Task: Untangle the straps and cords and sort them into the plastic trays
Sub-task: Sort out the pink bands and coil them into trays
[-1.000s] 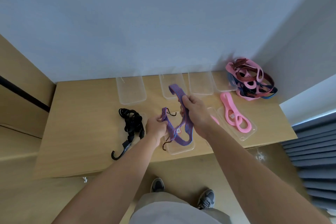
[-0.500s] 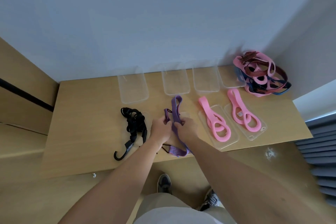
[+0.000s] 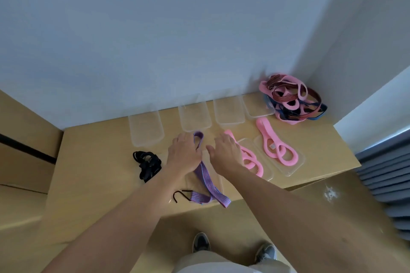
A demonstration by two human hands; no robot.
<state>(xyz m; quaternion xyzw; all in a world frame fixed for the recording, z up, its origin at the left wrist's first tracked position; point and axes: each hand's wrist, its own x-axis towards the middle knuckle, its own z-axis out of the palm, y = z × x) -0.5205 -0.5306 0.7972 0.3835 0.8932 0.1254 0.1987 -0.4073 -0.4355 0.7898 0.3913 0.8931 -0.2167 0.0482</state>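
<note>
Purple strap (image 3: 207,178) looks basically settled in its tray (image 3: 218,184), left hand (image 3: 183,153) and right hand (image 3: 224,150) flat, gripping nothing, so next I'd reach for the tangled pile (image 3: 292,102).

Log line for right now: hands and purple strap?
left hand: open, flat over purple strap | right hand: open, beside strap | purple strap: lying across near tray

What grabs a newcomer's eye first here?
The tangled heap of pink, maroon and blue straps in the far right corner of the wooden table. The left hand rests on a purple striped strap with a black hook in a clear plastic tray at the near edge, the right hand spread beside it.
</note>
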